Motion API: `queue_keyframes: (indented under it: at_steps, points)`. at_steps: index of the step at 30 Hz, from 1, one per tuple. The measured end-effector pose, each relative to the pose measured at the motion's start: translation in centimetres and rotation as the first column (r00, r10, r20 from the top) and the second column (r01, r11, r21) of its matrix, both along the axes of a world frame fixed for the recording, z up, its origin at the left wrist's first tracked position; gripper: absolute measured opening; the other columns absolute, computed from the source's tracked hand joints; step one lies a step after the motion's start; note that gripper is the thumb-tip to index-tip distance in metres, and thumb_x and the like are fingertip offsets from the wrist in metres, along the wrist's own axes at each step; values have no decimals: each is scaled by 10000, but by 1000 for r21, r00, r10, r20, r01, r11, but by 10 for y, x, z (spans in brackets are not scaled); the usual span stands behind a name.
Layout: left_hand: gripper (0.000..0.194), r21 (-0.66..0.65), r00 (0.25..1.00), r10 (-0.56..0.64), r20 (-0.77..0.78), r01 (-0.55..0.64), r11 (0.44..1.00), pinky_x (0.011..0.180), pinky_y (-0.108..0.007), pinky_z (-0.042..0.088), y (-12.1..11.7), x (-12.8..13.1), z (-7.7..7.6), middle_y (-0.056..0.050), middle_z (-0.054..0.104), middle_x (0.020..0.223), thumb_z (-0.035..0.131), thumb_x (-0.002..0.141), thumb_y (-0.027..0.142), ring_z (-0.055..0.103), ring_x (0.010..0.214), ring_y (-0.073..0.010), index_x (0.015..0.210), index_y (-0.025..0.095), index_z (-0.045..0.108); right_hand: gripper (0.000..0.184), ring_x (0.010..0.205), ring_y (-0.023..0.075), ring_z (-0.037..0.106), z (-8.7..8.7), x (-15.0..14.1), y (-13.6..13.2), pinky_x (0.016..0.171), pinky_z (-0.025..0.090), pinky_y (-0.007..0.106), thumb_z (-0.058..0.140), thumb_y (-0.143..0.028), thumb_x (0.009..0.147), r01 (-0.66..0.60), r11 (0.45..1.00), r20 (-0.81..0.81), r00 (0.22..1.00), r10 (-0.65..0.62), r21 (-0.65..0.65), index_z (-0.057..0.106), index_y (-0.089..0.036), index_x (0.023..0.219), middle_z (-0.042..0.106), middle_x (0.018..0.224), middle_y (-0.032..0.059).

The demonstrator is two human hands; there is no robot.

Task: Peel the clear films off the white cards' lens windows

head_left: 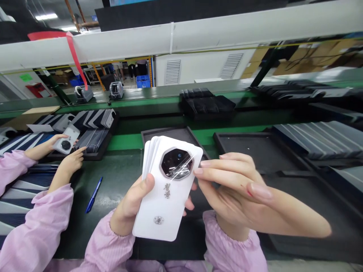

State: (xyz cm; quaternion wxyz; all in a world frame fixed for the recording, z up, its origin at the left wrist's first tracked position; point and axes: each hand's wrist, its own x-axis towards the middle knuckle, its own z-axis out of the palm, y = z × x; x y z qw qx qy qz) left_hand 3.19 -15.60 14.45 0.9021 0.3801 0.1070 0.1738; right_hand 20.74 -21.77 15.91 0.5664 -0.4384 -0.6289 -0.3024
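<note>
Black tray [100,155] of grey-and-dark panels [92,139] beyond white panels [170,206] in left hand [131,200]

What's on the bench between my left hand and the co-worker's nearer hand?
In the head view, a blue pen lies on the bench between your left hand, holding white panels, and the co-worker's nearer hand.

White panel [172,207] — dark characters [167,191], round emblem [159,220] — unreadable.

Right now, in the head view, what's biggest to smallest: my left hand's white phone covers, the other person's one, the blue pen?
1. White phone covers in your left hand
2. Other person's white phone cover
3. Blue pen, long but thin
</note>
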Motion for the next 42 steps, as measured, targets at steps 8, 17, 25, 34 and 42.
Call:
queue_keyframes:
  at_steps: [8, 17, 25, 34, 42]
  points:
    - [672, -12, 997, -52, 59, 53, 999, 833, -275, 568, -3, 0, -2, -72, 731, 1206, 707, 810, 723, 704, 945, -215, 1254, 221, 753, 355, 777, 224, 693, -23, 23, -11, 833, 548, 425, 785, -126, 845, -5, 990, -60, 998, -4, -144, 664, -343, 1099, 732, 838, -31]
    - [665, -6, 998, -43, 38, 43, 999, 810, -266, 566, -6, -1, -3, -70, 740, 1205, 699, 799, 738, 715, 934, -215, 1228, 234, 770, 307, 842, 237, 683, -32, 23, -11, 870, 518, 444, 755, -196, 892, -21, 990, -125, 992, 4, -137, 671, -346, 1146, 723, 848, -22]
    - [639, -10, 997, -33, 70, 33, 999, 832, -258, 575, -5, 1, -5, -85, 741, 1209, 703, 831, 692, 724, 949, -212, 1259, 221, 753, 257, 793, 231, 670, -33, 22, -9, 879, 524, 449, 759, -204, 897, -5, 994, -121, 993, -9, -109, 671, -342, 1096, 706, 776, -30]
    - [692, -65, 993, -72, 94, 78, 995, 826, -258, 589, -7, -2, -4, -107, 731, 1231, 679, 832, 716, 720, 939, -214, 1243, 164, 754, 253, 735, 190, 666, -14, 22, -18, 869, 537, 404, 770, -123, 877, 30, 984, -1, 1000, -31, -175, 655, -295, 1023, 708, 755, -47]
    - [652, -71, 996, -86, -11, 85, 994, 827, -308, 544, -11, -6, 6, -73, 722, 1234, 601, 847, 726, 686, 945, -247, 1190, 201, 779, 210, 655, 147, 620, 0, 17, -12, 839, 510, 362, 716, -36, 886, 37, 996, 37, 999, -34, -84, 645, -233, 902, 665, 650, -70]
